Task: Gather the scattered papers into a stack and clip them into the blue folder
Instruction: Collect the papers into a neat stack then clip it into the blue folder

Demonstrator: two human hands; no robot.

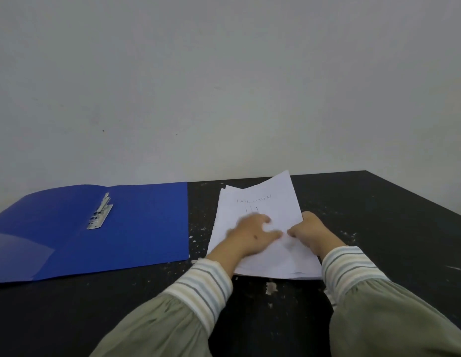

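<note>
A loose stack of white papers (260,202) lies on the black table, its top sheet bearing handwriting and its far corners fanned out unevenly. My left hand (252,233) rests on top of the stack with fingers bent, blurred by motion. My right hand (312,233) grips the right edge of the papers, thumb on top and fingers under the sheets. The blue folder (147,222) lies open flat to the left of the stack, with its metal clip (100,215) near the spine.
The black table (379,228) is speckled with white chips and ends at a pale wall behind. Its right edge runs diagonally at the far right. A clear pocket (15,251) sits on the folder's left flap.
</note>
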